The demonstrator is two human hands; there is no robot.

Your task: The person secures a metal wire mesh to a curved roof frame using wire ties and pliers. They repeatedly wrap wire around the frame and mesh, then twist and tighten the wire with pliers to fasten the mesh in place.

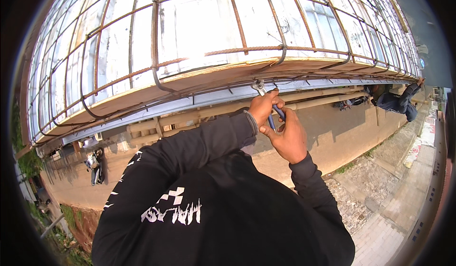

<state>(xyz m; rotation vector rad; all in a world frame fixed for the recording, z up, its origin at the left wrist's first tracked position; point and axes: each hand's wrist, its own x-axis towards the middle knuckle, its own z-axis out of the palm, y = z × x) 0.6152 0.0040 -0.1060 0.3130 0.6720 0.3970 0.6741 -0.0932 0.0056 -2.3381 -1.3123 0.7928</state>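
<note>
1. Pliers (259,86): in front of my chest, metal head up, just below the edge of the plywood board (209,74). Head points at the thin bars running under that edge; can't tell whether it touches them or bites on any wire.
2. Left hand (262,108): fingers curled snugly round the upper part of the tool, just below the metal head. No gap to speak of.
3. Right hand (291,137): lower down, half curled round the blue handles (271,122), thumb sticking out to the side. Looser hold than the left; finger wrap partly hidden.
4. Handles look spread, not squeezed together.
5. Handling, my guess: light to middling weight, stiff steel, hard to break. Head probably slick bare metal; the blue covering should grip better, less so with sweaty palms.
6. Best hold: right palm across both handles, well down for leverage. Left hand is fine as a steady near the pivot, but fingertips should stay clear of the jaws.
7. Rusty rebar grid (155,33) stands just above: stiff, rough, bar ends could snag a sleeve.
8. Ground (327,145) lies well below, so a slip likely means a lost tool. Keep one hand locked on.
</note>
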